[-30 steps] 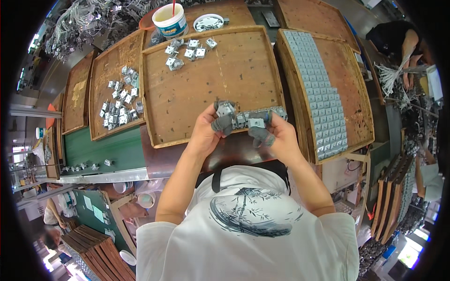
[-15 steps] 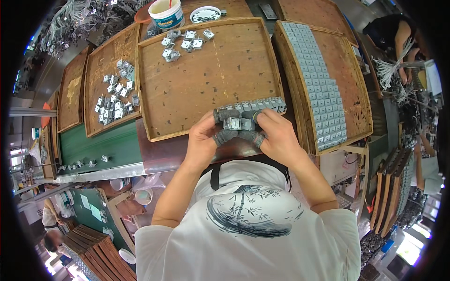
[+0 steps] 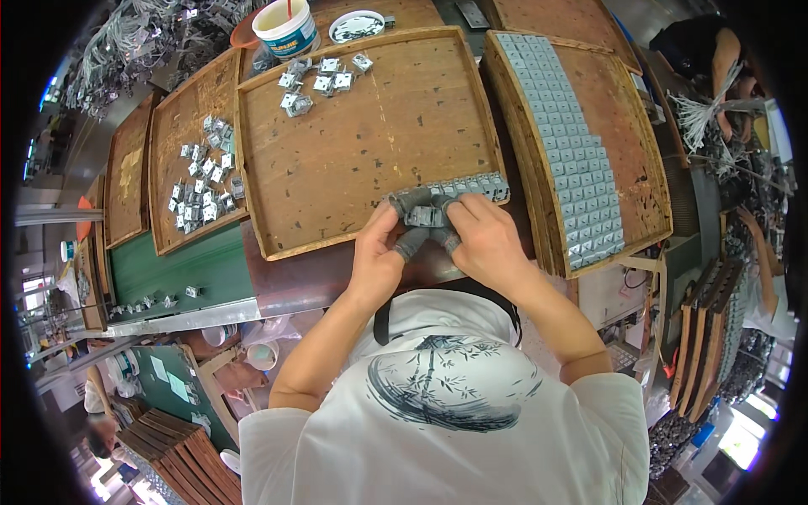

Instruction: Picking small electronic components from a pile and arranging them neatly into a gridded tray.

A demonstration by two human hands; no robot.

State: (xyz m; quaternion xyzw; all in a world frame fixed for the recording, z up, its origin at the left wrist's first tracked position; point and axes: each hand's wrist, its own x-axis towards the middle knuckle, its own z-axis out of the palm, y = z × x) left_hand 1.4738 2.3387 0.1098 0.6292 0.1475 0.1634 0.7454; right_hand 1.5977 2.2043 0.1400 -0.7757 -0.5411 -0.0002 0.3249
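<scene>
Hands: left hand point(image 3: 377, 263) and right hand point(image 3: 484, 244) pinch grey part point(image 3: 423, 217) | middle tray point(image 3: 370, 126): loose grey parts point(image 3: 324, 80) | right tray point(image 3: 581, 126): rowed parts point(image 3: 568, 151)

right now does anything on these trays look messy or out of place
Nothing looks damaged or spilled. Both hands press a short row of grey parts at the middle tray's near edge; loose parts lie scattered at its far corner.

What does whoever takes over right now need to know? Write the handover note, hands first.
Left hand: grey-capped fingertips pinch a small metal part at the near edge of the middle tray.
Right hand: pinches the same part from the other side.
Things: a short row of parts lies along that edge.
Done: the right tray holds full columns of parts.
Left: loose parts at the far corner and a pile in the left tray, not lined up.
</scene>
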